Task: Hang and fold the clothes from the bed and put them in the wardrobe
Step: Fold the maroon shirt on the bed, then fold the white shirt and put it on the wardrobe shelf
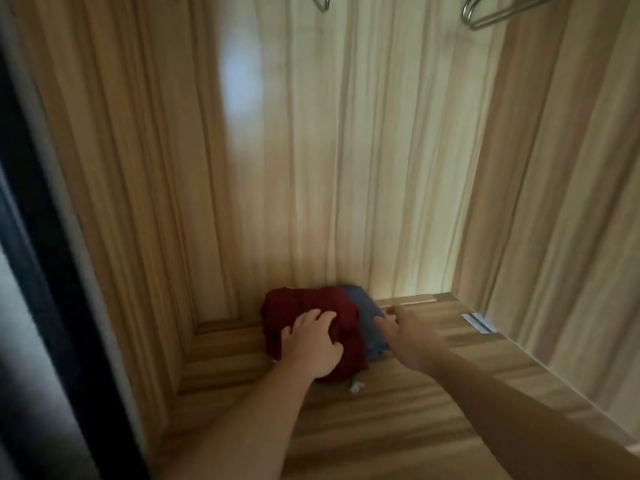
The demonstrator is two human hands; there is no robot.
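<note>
Stowing folded clothes: the left hand (313,344) curls its fingers into the red garment (311,306) on the wardrobe floor (398,427), the right hand (403,329) lies open against the blue garment (367,313). Next, probably release and withdraw.

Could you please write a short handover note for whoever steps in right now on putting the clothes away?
Left hand: fingers curled on the red garment, pressing it down.
Right hand: open, fingers straight, at the right edge of the blue garment.
Both garments lie folded side by side at the back of the wardrobe floor.
The metal hangers above show no clothes in this view.
Left: let go; the bed is out of view, so check there.
</note>
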